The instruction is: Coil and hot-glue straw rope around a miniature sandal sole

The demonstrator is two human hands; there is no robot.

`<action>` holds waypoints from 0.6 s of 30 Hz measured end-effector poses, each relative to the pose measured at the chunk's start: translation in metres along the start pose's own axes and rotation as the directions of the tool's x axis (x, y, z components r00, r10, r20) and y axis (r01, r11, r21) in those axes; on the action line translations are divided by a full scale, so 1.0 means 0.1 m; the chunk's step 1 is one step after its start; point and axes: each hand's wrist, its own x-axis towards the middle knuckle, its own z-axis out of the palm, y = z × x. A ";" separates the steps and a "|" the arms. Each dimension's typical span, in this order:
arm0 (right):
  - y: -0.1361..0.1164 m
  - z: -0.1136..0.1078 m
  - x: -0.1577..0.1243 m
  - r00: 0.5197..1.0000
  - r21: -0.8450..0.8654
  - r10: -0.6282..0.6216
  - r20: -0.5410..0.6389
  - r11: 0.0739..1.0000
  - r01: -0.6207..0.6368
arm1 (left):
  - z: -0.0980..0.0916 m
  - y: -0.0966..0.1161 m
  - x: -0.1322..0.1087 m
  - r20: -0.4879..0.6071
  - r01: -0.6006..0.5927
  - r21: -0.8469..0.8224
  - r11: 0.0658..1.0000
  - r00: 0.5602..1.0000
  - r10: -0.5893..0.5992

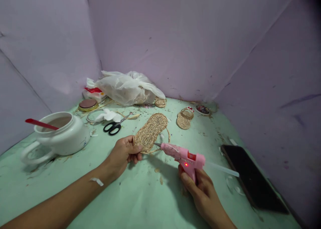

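My left hand [127, 151] grips the near left end of a coiled straw sole [151, 130], thumb on top and fingers beneath. A loose braided cord [169, 135] curves off the sole's right side and along its near edge. In my right hand [200, 185] is a pink glue gun [179, 153], held by its handle with a red light glowing. Its metal nozzle points left, at the near right edge of the sole; whether it touches cannot be made out. A clear glue stick [224, 168] juts from the gun's back.
Black-handled scissors [116, 124] lie behind my left hand. On the left stands a white pot [67, 135] with a red handle sticking out. A small straw slipper [184, 118], plastic bag [130, 88] and round tin [88, 104] sit farther back. A dark phone [253, 179] lies right.
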 end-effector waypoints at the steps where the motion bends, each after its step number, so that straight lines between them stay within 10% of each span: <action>1: 0.00 0.00 0.00 1.000 -0.009 -0.011 -0.007 1.000 0.011 | 0.00 0.00 0.00 -0.002 0.000 0.003 1.000 1.000 0.000; 18: -0.06 -0.02 0.03 0.995 -0.079 -0.080 -0.064 0.994 0.075 | 0.01 0.03 -0.01 -0.001 0.018 0.019 1.000 1.000 -0.018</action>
